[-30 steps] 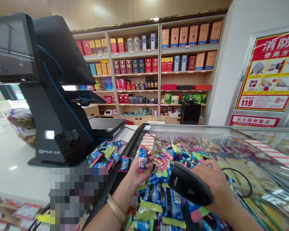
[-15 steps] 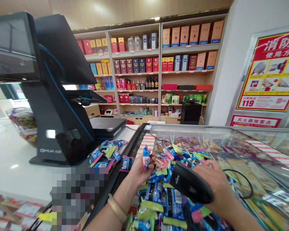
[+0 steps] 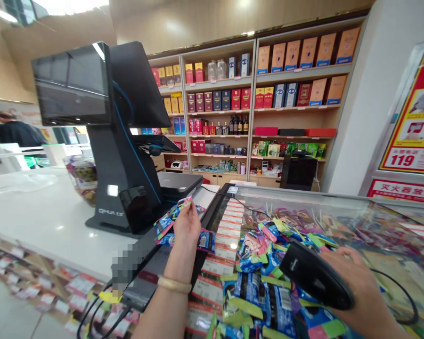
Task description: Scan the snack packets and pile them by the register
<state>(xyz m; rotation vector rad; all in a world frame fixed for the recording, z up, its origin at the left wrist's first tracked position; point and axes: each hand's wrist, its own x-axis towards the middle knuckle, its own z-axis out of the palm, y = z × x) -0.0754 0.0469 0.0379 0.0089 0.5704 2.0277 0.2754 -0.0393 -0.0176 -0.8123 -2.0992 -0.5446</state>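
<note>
L grip (image 3: 186,228) is up at the small pkt pile (image 3: 163,225) by the terminal (image 3: 108,169), fingertips at a pkt; can't tell if they're closed on it. R grip (image 3: 358,282) is wrapped firmly round the scanner (image 3: 316,275), nr the big pkt heap (image 3: 277,301) on the glass-topped case (image 3: 293,192). Light fingertips suit these soft pkts, w/ scanner nose clear of wrappers, I'd say. Clear tub (image 3: 85,176) behind: smth inside, contents unclear.
</note>
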